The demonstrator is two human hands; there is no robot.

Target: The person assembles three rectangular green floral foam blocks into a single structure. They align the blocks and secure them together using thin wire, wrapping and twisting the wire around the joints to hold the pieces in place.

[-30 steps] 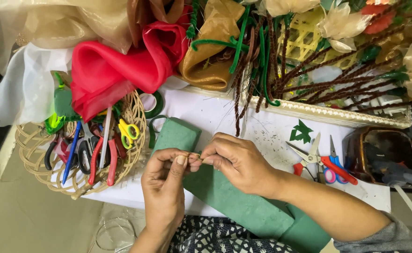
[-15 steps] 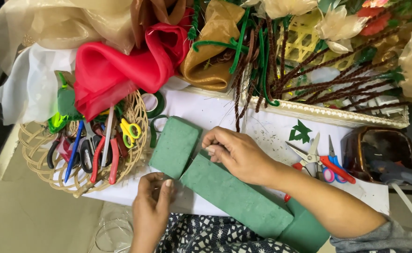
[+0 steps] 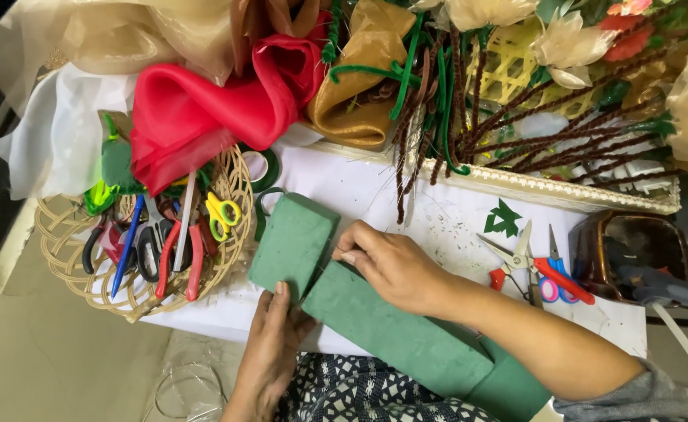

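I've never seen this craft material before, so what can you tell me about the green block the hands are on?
The matte green foam-like rectangular block looks dense and soft, with rounded edges. It lies flat on the white paper-covered table, tilted diagonally, its end meeting a longer green block of the same stuff. The left hand touches its near corner; the right hand rests at the joint.

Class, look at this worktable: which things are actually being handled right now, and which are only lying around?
In hand:
- left hand and right hand, both on the green foam blocks

Lying about:
- red-handled scissors
- wicker basket of tools
- red fabric
- pipe cleaners
- green paper cutout
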